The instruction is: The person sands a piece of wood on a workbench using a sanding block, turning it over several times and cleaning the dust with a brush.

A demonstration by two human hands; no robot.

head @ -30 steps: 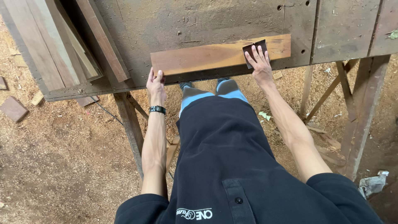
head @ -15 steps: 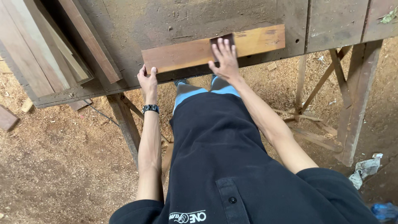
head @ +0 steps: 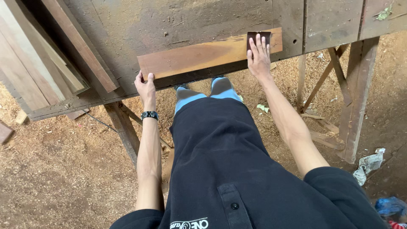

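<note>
A short reddish-brown wooden board (head: 199, 57) lies flat near the front edge of a worn wooden workbench (head: 169, 21). My left hand (head: 145, 87) grips the board's left end at the bench edge; a black watch sits on that wrist. My right hand (head: 258, 55) lies flat, fingers together, pressing a dark sheet of sandpaper (head: 258, 36) onto the board's right end. Most of the sandpaper is hidden under the fingers.
Several long planks (head: 63, 51) lean stacked on the bench's left side. Bench legs and braces (head: 354, 97) stand to the right. Sawdust covers the floor (head: 55, 169), with crumpled paper (head: 369, 163) and a blue scrap (head: 390, 205) at the lower right.
My right hand slid the sandpaper left to the board's middle, then back to its right end. The left hand kept hold of the left end.
</note>
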